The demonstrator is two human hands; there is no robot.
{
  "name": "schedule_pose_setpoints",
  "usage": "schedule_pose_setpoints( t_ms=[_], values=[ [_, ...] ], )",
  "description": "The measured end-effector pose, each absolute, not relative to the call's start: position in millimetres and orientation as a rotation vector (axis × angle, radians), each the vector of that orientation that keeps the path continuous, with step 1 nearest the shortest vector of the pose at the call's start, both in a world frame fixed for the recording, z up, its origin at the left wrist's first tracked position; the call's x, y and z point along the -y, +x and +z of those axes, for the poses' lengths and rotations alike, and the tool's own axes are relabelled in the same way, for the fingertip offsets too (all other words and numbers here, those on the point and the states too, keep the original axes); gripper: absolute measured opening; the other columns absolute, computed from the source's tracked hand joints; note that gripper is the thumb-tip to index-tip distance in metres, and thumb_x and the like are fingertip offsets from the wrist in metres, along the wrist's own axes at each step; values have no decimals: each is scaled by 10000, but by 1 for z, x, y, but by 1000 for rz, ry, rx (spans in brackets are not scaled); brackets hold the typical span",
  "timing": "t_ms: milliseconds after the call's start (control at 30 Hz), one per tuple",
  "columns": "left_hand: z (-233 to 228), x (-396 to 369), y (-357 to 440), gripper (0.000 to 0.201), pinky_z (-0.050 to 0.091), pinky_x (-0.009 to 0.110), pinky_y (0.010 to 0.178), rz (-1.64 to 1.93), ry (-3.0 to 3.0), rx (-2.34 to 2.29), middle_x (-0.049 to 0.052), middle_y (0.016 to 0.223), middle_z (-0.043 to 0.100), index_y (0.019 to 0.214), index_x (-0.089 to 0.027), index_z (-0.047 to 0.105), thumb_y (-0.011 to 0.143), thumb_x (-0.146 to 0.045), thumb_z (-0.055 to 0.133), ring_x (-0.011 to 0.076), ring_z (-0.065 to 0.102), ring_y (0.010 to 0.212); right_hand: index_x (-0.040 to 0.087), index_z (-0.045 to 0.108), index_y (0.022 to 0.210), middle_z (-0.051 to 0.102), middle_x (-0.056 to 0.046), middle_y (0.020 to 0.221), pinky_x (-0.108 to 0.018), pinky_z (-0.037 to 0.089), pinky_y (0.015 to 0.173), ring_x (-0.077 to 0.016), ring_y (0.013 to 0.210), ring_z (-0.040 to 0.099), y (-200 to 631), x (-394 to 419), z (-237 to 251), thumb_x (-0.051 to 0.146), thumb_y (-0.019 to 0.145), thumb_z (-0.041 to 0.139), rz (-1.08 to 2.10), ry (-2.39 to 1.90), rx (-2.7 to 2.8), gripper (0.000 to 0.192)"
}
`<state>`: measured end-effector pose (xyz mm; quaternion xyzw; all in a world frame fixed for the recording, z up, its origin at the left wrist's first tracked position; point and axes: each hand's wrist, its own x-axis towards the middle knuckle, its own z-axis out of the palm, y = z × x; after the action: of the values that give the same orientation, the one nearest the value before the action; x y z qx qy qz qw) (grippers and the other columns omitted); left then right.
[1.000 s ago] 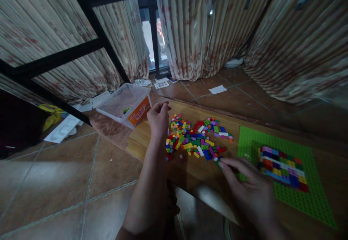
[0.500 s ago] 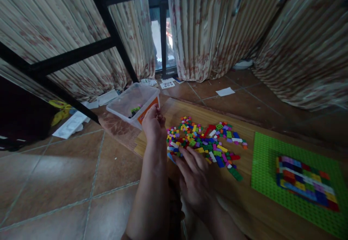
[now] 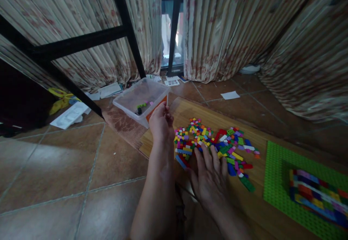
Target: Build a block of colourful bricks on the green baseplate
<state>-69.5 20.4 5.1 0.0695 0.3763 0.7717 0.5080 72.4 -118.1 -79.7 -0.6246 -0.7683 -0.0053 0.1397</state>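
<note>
A loose heap of small coloured building bricks (image 3: 214, 144) is spread on a wooden board (image 3: 187, 111) laid over the tiled floor. The heap's long axis runs from near left to far right. The right hand (image 3: 212, 180) is laid flat at the heap's near edge, fingers spread and extended, the fingertips touching the nearest bricks; nothing is seen pinched in it. The left hand (image 3: 161, 122) is held at the heap's left end, just beside the corner of a clear plastic tub (image 3: 127, 104); its fingers are curled together, and whether a brick is held cannot be told. The right hand is the nearer to the bulk of the heap.

A few bricks are seen inside the tub. To the right, well apart from both hands, a green studded baseplate (image 3: 277, 175) carries a multicoloured block of assembled bricks (image 3: 318, 194).

An orange label (image 3: 154, 108) is noted on the tub's side; its writing cannot be read. Printed papers lie on the far floor, likewise illegible.
</note>
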Motion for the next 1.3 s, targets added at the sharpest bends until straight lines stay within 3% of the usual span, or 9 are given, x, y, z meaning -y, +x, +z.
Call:
schedule_pose_setpoints(
  t_ms=[433,600,1000,1300],
  values=[
    [11,-18,-68,69,275,139,416,1843,163,-925,-58,578,530,759,-128,641,693,-142,659,7,371,424,121,525,1336,469,-196,1450,-646,260,1080,-374,1403,303,107,117,-74,477,960,388,-131,-1949,1963,535],
    [13,-18,-64,82,282,137,411,1834,178,-940,-60,583,520,765,-127,637,691,-143,669,7,368,424,123,553,1300,509,-197,1401,-589,318,1075,-350,1359,373,125,114,-69,485,967,368,-121,-1923,1862,525],
    [14,-20,-58,60,273,119,398,1800,195,-961,-56,583,510,754,-120,629,698,-116,651,3,371,419,94,404,1426,399,-234,1470,-596,303,1098,-346,1412,289,143,107,-82,482,961,401,-41,-1955,1653,606],
    [14,-19,-57,75,275,114,399,1764,233,-928,-55,589,520,750,-120,620,691,-116,667,-2,378,417,125,513,1329,440,-213,1447,-564,345,1085,-327,1390,348,111,105,-76,451,967,421,37,-1859,1526,496]
  ],
)
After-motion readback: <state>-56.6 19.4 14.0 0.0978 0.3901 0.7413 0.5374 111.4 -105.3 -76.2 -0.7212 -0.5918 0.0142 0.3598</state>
